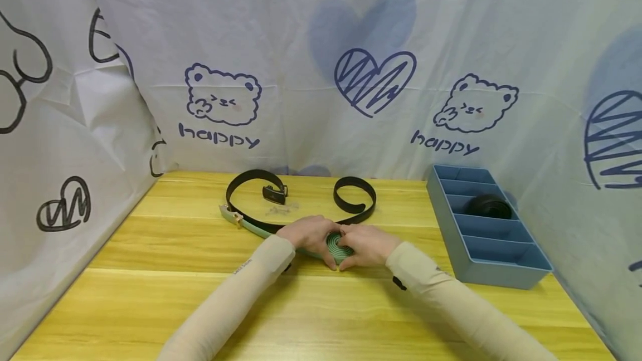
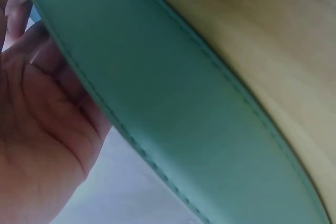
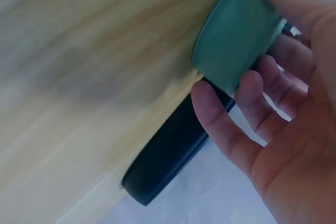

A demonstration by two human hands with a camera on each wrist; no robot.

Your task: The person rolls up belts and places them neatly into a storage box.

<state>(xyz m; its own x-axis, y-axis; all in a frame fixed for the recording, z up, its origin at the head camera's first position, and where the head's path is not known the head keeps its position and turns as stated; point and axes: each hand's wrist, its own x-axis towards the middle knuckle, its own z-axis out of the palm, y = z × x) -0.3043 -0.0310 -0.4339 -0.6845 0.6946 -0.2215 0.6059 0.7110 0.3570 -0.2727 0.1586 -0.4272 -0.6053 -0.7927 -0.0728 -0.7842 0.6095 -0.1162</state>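
A green belt is coiled into a flat spiral at the middle of the table, standing on its edge. Its uncoiled length runs left to a gold-toned buckle. Curled round the coil's left side is my left hand; in the left wrist view the stitched green strap passes beside that palm. My right hand grips the coil from the right, its thumb and fingers around it in the right wrist view. Just behind both hands lies a black belt, loosely curved, with a dark buckle.
On the right stands a blue-grey divided box with several compartments; a rolled black belt sits in one. A small clear item lies inside the black belt's left curve. Printed white cloth surrounds the wooden table.
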